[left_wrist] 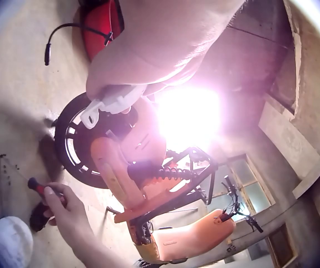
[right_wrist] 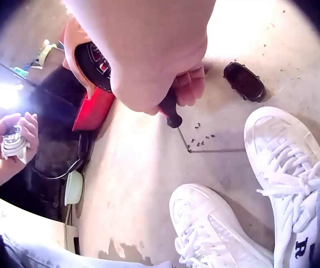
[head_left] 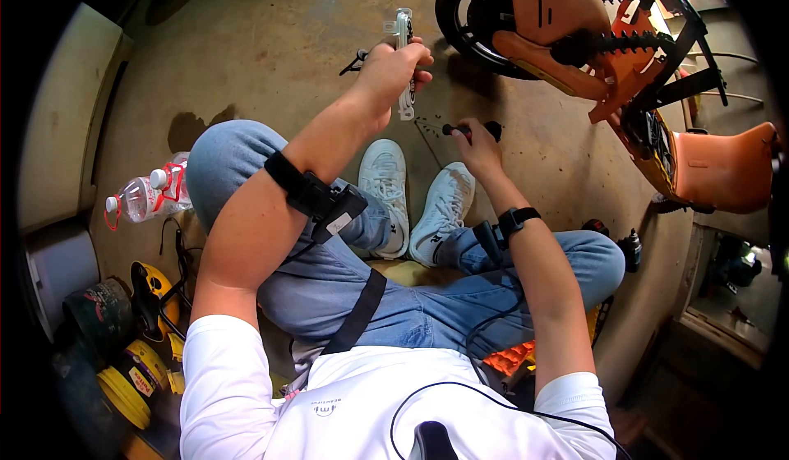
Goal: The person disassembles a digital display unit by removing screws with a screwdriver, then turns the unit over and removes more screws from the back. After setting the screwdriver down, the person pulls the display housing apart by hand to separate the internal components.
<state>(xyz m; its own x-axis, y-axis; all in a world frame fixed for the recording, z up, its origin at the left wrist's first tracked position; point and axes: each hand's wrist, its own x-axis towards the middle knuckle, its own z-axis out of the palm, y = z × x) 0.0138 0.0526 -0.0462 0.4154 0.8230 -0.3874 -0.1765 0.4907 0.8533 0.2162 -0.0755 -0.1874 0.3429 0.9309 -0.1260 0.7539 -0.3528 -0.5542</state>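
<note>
Head view first, for writing: I can see a small logo on the white shirt (head_left: 326,407) and print on the yellow tins (head_left: 131,382), both too small for me to read; the right wrist view gives me one clear letter, an "R" on the side of the white sneaker (right_wrist: 294,184).

My left hand (head_left: 393,72) is raised over the concrete floor (head_left: 271,57), fingers curled tight round a white plastic part (head_left: 404,29); the part is long and narrow, its long axis running away from me, one end sticking out above the fist and the other below it; it sits just left of the wheel of the orange bike (head_left: 567,8), apart from it.

My right hand (head_left: 478,149) is lower, ahead of the sneakers, closed in a fist on a short black-and-red tool (head_left: 457,130); the tool lies crosswise, left to right, a stub showing at each side of the fingers; I cannot tell which end is the tip; small dark screws (right_wrist: 202,139) lie scattered on the floor just below it.
</note>
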